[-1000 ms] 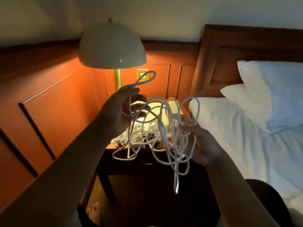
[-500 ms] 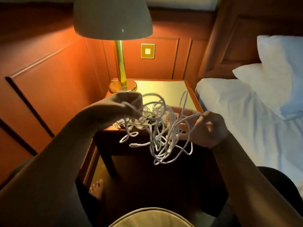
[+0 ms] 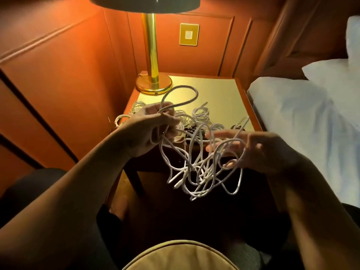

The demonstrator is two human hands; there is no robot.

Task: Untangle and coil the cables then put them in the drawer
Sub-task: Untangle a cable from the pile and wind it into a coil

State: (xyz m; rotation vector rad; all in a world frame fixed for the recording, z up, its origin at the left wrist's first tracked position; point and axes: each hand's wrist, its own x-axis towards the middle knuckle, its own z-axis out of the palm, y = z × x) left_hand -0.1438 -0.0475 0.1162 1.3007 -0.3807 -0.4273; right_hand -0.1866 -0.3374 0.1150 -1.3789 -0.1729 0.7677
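Head view of a person seated before a bedside table (image 3: 220,94), both bare forearms reaching forward. The left hand (image 3: 153,125) is raised in front of the table's near edge, its fingers curled round several strands of a tangled white cable (image 3: 196,168); one loop of that cable stands up above the left hand and arcs over the tabletop beyond it. The right hand (image 3: 253,149) is level with the left and well apart from it, palm turned inward, fingers extended and slightly spread, with strands of the same cable draped across and between them; whether its thumb pinches a strand cannot be told. Between and below the two hands the cable hangs as a loose knot of loops, clear of the table front, with at least one plug end visible at the lower left of the knot.

Just beyond the hands, on the near part of the tabletop, lie several small coiled white cables (image 3: 200,114) and a dark object (image 3: 192,131), partly hidden by the fingers. Farther beyond the left hand stands a brass lamp (image 3: 153,55), lit, its base on the table's far left corner. A brass wall plate (image 3: 189,34) is set in the wood panelling behind. To the right of the right hand lies a bed (image 3: 303,121) with white linen.
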